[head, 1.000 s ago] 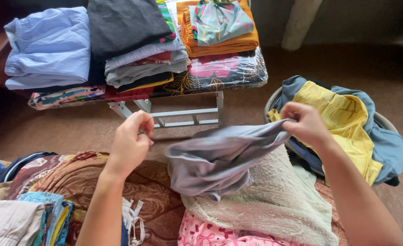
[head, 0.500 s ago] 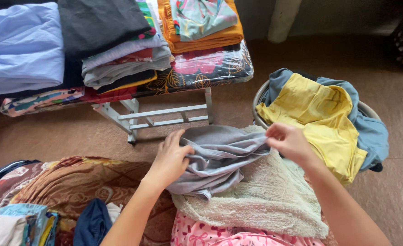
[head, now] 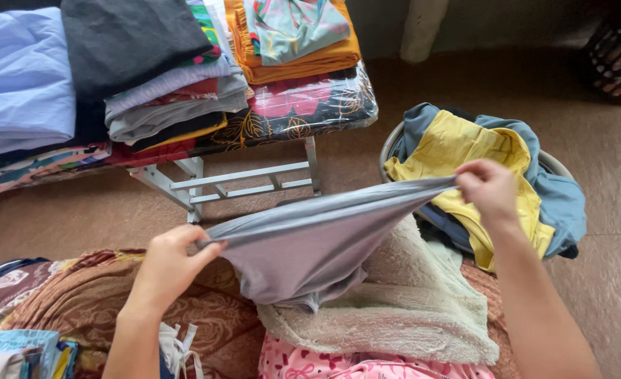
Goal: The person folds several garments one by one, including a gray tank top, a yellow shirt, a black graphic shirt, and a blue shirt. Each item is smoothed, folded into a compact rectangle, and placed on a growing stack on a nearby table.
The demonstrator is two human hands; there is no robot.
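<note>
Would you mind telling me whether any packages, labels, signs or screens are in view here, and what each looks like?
None can be made out: no package, label, sign or screen.
Only cloth shows: the left hand and right hand stretch a grey garment between them; folded clothes are stacked on a low bench, and a round basket holds yellow and blue clothes.

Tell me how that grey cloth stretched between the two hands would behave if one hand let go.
The grey cloth looks thin and floppy: it sags below the edge pulled taut between the left hand and right hand, so it would probably drop limp. It seems light, since fingertip pinches hold it. Its smooth sheen hints it may slide off the fuzzy towel.
</note>
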